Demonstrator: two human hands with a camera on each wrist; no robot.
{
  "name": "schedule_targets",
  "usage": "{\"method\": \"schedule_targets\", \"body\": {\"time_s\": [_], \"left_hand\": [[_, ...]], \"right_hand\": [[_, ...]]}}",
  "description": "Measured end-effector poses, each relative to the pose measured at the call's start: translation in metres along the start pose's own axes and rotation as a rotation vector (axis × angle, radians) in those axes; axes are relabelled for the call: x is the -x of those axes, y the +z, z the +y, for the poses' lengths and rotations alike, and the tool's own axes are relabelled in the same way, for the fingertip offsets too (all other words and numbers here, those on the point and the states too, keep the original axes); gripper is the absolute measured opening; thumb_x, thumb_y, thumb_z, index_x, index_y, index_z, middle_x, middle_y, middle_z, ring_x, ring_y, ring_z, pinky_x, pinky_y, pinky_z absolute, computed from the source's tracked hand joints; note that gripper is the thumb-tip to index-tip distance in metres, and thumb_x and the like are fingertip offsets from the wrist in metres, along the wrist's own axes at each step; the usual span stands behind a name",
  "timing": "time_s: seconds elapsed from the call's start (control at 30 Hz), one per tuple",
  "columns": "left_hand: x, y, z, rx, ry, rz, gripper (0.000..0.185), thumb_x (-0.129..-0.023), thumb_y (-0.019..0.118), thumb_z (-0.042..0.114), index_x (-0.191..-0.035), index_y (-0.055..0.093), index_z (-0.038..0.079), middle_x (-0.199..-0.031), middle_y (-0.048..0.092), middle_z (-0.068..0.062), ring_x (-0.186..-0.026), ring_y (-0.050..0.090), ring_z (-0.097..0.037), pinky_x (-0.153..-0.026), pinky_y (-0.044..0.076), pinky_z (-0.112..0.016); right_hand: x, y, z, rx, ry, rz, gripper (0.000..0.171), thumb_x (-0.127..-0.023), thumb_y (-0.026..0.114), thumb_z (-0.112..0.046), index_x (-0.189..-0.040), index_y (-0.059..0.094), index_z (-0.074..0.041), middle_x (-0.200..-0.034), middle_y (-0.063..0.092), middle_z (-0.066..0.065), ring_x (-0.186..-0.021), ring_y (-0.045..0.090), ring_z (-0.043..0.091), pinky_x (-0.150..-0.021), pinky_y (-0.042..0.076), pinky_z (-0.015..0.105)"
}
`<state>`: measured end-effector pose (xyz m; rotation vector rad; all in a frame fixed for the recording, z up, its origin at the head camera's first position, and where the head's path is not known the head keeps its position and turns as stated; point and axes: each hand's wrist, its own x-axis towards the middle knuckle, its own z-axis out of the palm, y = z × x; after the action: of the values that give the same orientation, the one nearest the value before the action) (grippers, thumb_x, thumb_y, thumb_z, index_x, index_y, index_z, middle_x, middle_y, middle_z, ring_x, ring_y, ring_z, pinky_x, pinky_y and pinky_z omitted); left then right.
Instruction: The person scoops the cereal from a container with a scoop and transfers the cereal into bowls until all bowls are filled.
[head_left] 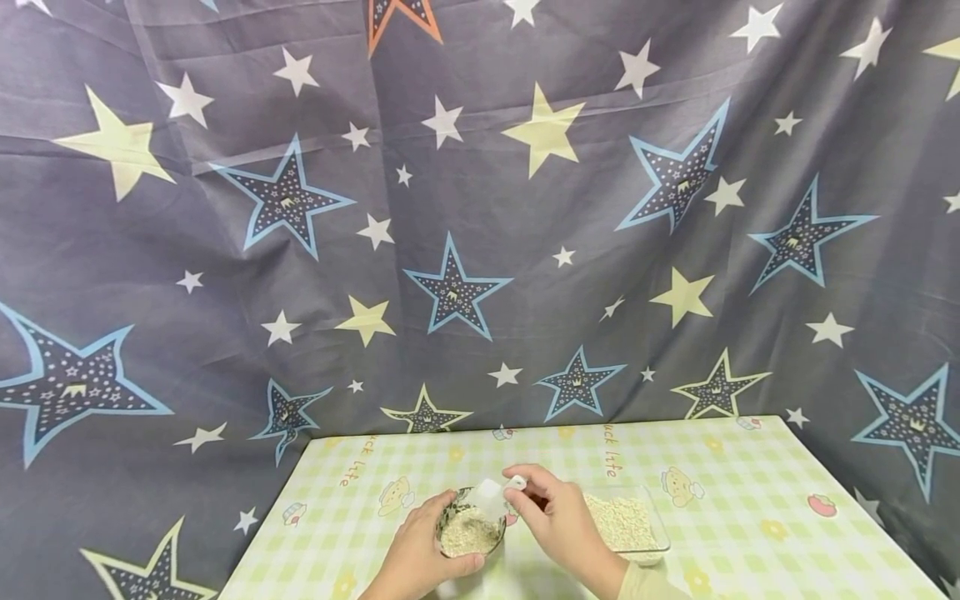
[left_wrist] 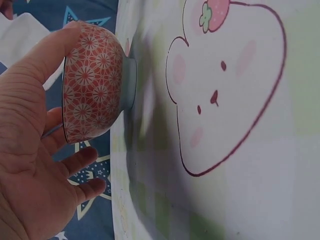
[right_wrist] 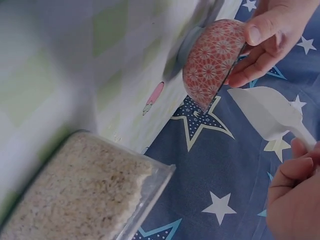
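Observation:
My left hand (head_left: 427,542) grips a bowl (left_wrist: 95,85) by its sides, thumb at the near part of the rim. Small red-and-white flower patterns cover the outside of this bowl, and its pale foot is down at the tablecloth. Inside lie beige oat-like flakes (head_left: 467,535). With thumb and fingers, my right hand (head_left: 555,518) pinches the handle of a white scoop (right_wrist: 265,112), whose head tilts over the bowl's far right rim. No flakes show on the scoop; part of its inside is hidden.
Right of the bowl, partly behind my right hand and wrist, stands a clear rectangular container (head_left: 654,548) of pale flakes (right_wrist: 75,195). A green-and-white checked cloth (head_left: 750,517) covers the table. Behind its far edge hangs a dark star-patterned curtain (head_left: 480,208).

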<state>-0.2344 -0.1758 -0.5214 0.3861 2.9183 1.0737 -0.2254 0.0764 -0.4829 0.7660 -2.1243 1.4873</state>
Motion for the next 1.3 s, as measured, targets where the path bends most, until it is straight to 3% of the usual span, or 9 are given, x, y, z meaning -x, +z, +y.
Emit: {"method": "schedule_targets", "body": {"time_s": [0.13,0.37,0.5,0.67,0.77,1.03,1.17,1.3], "left_hand": [[0.000,0.001,0.001,-0.003,0.006,0.008,0.108,-0.076,0.090,0.064,-0.159,0.048,0.010,-0.160,0.054,-0.021,-0.141,0.052,-0.051,-0.108,0.044,-0.078],[0.000,0.001,0.001,0.005,-0.004,0.010,0.108,-0.076,0.091,0.063,-0.159,0.048,0.010,-0.158,0.054,-0.022,-0.140,0.053,-0.051,-0.107,0.045,-0.077],[-0.001,0.002,0.001,0.004,-0.001,0.014,0.108,-0.075,0.092,0.062,-0.159,0.048,0.010,-0.158,0.055,-0.022,-0.140,0.053,-0.051,-0.108,0.046,-0.077],[-0.002,0.002,-0.001,0.006,-0.011,0.011,0.108,-0.074,0.092,0.062,-0.159,0.048,0.011,-0.158,0.055,-0.021,-0.141,0.053,-0.051,-0.109,0.046,-0.076],[-0.002,0.003,-0.003,0.011,-0.021,0.003,0.109,-0.074,0.092,0.062,-0.160,0.048,0.010,-0.158,0.055,-0.021,-0.141,0.052,-0.051,-0.109,0.045,-0.076],[-0.004,0.005,-0.006,0.005,-0.029,-0.001,0.111,-0.072,0.092,0.065,-0.159,0.048,0.011,-0.158,0.055,-0.020,-0.142,0.052,-0.050,-0.109,0.046,-0.076],[-0.004,0.003,-0.002,-0.001,-0.032,-0.007,0.110,-0.073,0.092,0.065,-0.159,0.048,0.011,-0.158,0.055,-0.020,-0.141,0.052,-0.050,-0.110,0.046,-0.076],[-0.003,0.000,0.001,-0.010,-0.032,-0.017,0.108,-0.075,0.090,0.064,-0.159,0.048,0.010,-0.157,0.055,-0.021,-0.140,0.053,-0.050,-0.109,0.046,-0.076]], "right_hand": [[0.003,0.001,0.003,-0.001,-0.085,-0.015,0.022,-0.102,0.072,-0.010,-0.123,0.072,-0.017,-0.078,0.079,-0.003,-0.067,0.068,-0.007,-0.048,0.050,0.016],[0.004,0.000,0.003,-0.005,-0.088,-0.007,0.023,-0.102,0.072,-0.010,-0.124,0.071,-0.016,-0.079,0.079,0.003,-0.068,0.069,-0.008,-0.048,0.050,0.015],[0.003,-0.003,0.003,0.020,-0.097,0.026,0.024,-0.101,0.072,-0.009,-0.125,0.070,-0.013,-0.078,0.079,0.000,-0.063,0.063,-0.010,-0.048,0.049,0.014],[-0.001,-0.012,0.000,0.052,-0.036,0.083,0.025,-0.101,0.074,-0.012,-0.125,0.071,-0.019,-0.071,0.072,-0.010,-0.055,0.045,-0.010,-0.046,0.043,0.017],[-0.004,-0.020,-0.001,0.034,0.037,0.113,0.025,-0.101,0.074,-0.015,-0.125,0.072,-0.021,-0.068,0.069,-0.012,-0.053,0.044,-0.007,-0.046,0.043,0.019],[-0.004,-0.059,-0.002,-0.025,0.164,0.246,0.025,-0.097,0.078,-0.009,-0.121,0.075,-0.013,-0.066,0.068,-0.006,-0.052,0.043,-0.001,-0.044,0.038,0.022],[0.001,-0.088,0.006,0.019,0.193,0.307,0.027,-0.096,0.078,-0.006,-0.123,0.074,-0.008,-0.070,0.073,-0.006,-0.050,0.039,-0.002,-0.042,0.036,0.024],[0.009,-0.121,0.014,0.098,0.240,0.363,0.028,-0.096,0.078,-0.006,-0.124,0.073,-0.006,-0.068,0.070,-0.014,-0.049,0.035,-0.004,-0.041,0.033,0.025]]}}
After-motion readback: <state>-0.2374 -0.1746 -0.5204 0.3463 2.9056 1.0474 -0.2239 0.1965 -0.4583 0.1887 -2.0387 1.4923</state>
